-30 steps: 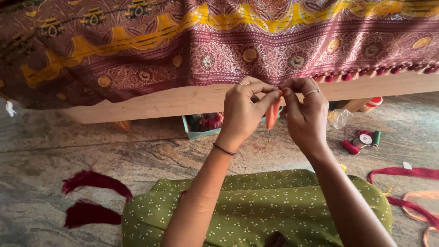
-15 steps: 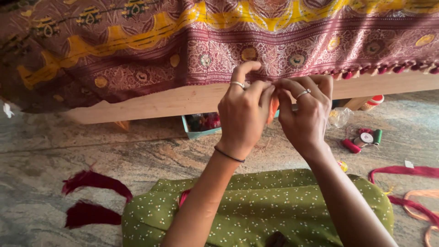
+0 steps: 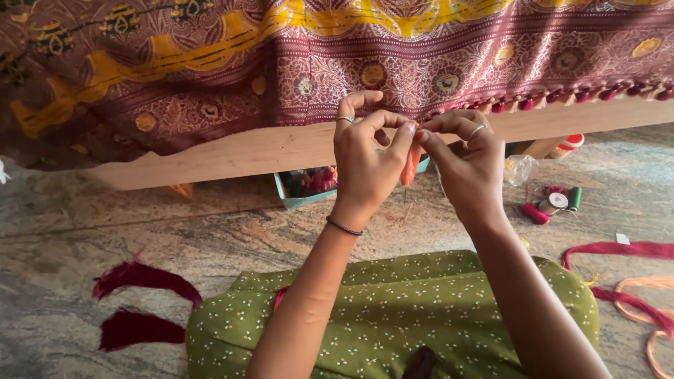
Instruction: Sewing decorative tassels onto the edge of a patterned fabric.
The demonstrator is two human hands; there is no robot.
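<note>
Two hands pinched one orange tassel at the cloth's fringe.
Left hand (image 3: 368,165) and right hand (image 3: 467,165) both gripped the orange tassel (image 3: 411,163) below the patterned cloth (image 3: 316,63) edge; tying it on seemingly needed steady, fine fingertip tension next.

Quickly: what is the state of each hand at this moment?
Left hand: closed, pinching the orange thread bundle.
Right hand: closed, fingertips pinching the top of the same bundle.

hands (image 3: 414,158) pinching orange tassel (image 3: 411,163), maroon cloth (image 3: 337,63)
</note>
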